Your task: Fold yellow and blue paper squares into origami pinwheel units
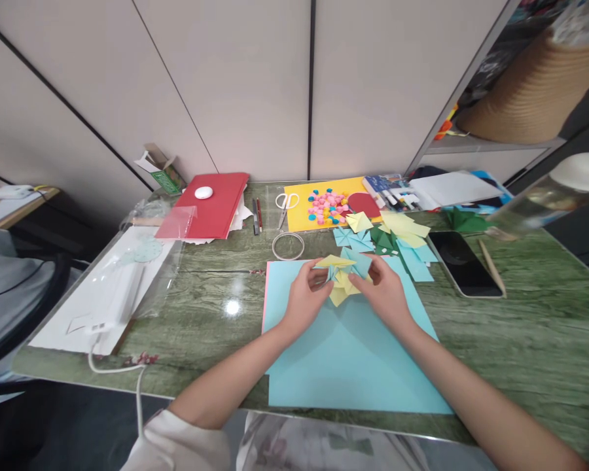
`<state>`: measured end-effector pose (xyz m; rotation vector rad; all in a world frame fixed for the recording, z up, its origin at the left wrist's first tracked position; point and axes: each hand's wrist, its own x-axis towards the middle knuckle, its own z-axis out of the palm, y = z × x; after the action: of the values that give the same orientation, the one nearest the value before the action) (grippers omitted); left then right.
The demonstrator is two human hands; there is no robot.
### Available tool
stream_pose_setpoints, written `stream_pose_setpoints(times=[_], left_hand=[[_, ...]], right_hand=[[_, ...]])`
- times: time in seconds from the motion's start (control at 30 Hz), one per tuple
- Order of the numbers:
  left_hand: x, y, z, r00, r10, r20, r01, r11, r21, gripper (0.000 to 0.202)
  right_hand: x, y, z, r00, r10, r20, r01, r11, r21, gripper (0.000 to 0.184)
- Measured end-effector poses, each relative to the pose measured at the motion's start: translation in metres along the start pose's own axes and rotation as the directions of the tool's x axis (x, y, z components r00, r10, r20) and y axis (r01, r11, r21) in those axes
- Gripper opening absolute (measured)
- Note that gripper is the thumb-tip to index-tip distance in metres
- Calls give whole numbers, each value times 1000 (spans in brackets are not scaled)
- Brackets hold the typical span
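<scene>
Between my two hands is a folded paper piece (pixel 342 282) in yellow and light blue, made of several pointed flaps. My left hand (pixel 308 293) grips its left side, thumb in front and fingers curled behind. On the right side, my right hand (pixel 381 288) pinches it the same way, some fingers hidden behind the paper. Below both hands lies a large light-blue sheet (pixel 353 366). Just beyond sit folded light-blue paper pieces (pixel 353 239), a yellow folded piece (pixel 358 222), dark-green folded pieces (pixel 383 242) and loose pale-yellow paper (pixel 405 226).
White-handled scissors (pixel 286 201), a ring of tape (pixel 288 246) and pens (pixel 258 216) lie beyond the sheet. Pink and blue bits (pixel 328 205) rest on yellow paper (pixel 294 216). A phone (pixel 465 263) is right, near a clear cup (pixel 535 203). Left are a red folder (pixel 216 216) and power strip (pixel 112 301).
</scene>
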<state>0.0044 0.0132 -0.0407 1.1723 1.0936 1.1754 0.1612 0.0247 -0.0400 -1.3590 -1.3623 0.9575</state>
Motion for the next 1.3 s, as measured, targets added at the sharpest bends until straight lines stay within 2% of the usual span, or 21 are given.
stream_pose_setpoints(times=[0.2,0.37,0.5,0.77,1.0,1.2,1.3], left_hand=[[-1,6,-1,999,35,-25,-33,996,82,18],[-1,8,-3,997,55,-50,-46,987,153,19],[-1,11,-4,994,103,-25,-91,949,302,22],[1,10,-6,990,140,-13,-114,857,503,21],[0,6,-4,983,177,45,-173,822,543,18],[0,3,-7,974,217,73,-207,702,681,19],[-2,1,-11,944,310,115,-293,624,724,27]], right_hand=[[-1,-5,0,998,42,37,-40,998,-43,29],[-2,-9,-1,995,33,93,-24,995,-93,32],[-6,-11,1,993,5,115,17,981,-191,27],[-9,-14,7,994,-86,72,108,911,-397,20],[-9,-16,6,998,-68,16,67,857,-510,18],[-15,-17,10,995,-98,19,94,860,-502,19],[-21,-21,11,989,-148,-27,122,896,-427,21]])
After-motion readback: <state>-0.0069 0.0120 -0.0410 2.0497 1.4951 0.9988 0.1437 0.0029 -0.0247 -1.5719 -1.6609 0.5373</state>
